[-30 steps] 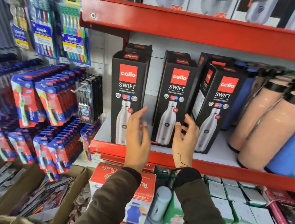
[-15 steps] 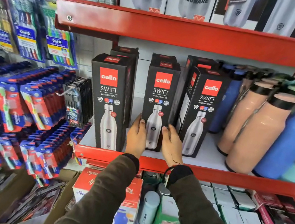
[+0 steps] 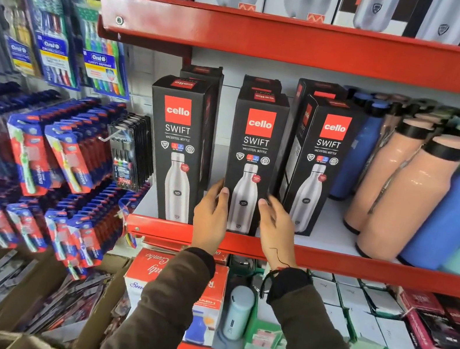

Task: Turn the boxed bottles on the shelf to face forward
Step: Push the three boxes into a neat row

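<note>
A person's two hands bracketed the middle boxed bottle [image 3: 252, 160] at the near edge of a red shelf [image 3: 360, 266]. The left hand [image 3: 210, 217] gripped its lower left edge, thumb on the front panel, while the right hand [image 3: 276, 228] pressed against its lower right edge, fingers curled around the side. The box stood upright with its printed face squarely forward.

To its left, the left boxed bottle [image 3: 178, 146] faced forward as well, apart from it by a narrow gap. To its right, the right boxed bottle [image 3: 316, 165] sat turned, one side panel showing, and appeared to be just beside the right hand's fingers; the angle did not make clear whether they touched.

The risks lay in the crowding. A grip so low on a tall, narrow carton could have let the top tip backward into the second row of boxes [image 3: 261, 84] behind, or forward off the shelf lip. A twist of the middle carton could have knocked the angled neighbour farther off line. That neighbour stood near a row of loose peach bottles [image 3: 396, 197] and blue bottles [image 3: 455, 214], packed closely, and a hard shove on it could have set them toppling.
</note>
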Demonstrator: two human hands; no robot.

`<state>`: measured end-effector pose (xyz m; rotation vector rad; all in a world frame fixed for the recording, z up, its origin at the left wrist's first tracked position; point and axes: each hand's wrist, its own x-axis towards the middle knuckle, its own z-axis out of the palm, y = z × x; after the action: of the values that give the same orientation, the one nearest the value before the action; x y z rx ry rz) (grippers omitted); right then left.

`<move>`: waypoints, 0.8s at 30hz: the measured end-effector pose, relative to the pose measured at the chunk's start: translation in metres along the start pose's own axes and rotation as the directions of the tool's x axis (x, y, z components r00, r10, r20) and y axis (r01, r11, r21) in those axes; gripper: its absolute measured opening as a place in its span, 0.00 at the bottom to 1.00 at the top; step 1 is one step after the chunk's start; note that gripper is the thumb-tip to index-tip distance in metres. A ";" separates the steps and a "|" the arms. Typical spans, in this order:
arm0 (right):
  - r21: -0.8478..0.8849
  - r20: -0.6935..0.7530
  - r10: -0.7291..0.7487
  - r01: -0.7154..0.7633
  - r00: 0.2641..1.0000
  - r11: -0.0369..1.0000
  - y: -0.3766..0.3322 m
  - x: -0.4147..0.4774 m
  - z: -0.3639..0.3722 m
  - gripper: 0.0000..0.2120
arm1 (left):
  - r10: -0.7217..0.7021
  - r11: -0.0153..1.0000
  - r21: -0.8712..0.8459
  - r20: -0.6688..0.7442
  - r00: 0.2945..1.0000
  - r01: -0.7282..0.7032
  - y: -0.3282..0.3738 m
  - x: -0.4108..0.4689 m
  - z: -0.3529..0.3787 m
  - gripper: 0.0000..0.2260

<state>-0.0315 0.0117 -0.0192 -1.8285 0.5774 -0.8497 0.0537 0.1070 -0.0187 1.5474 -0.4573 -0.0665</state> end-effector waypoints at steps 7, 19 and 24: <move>0.011 -0.019 0.005 -0.005 1.000 1.000 0.002 -0.007 -0.001 0.20 | 0.051 0.998 -0.025 0.036 0.998 -0.050 -0.001 -0.008 -0.007 0.19; -0.015 -0.025 -0.035 0.035 0.999 0.999 0.006 -0.013 -0.011 0.17 | 0.086 0.995 -0.043 -0.053 0.995 -0.088 -0.007 -0.022 0.001 0.18; -0.014 -0.190 -0.118 0.117 0.975 0.993 0.024 -0.010 -0.043 0.13 | 0.305 0.950 0.148 -0.246 0.920 -0.276 -0.008 -0.049 0.024 0.18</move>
<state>-0.0707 -0.0157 -0.0334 -1.8097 0.5948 -1.1133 0.0028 0.1002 -0.0391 1.5532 -0.4774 0.4005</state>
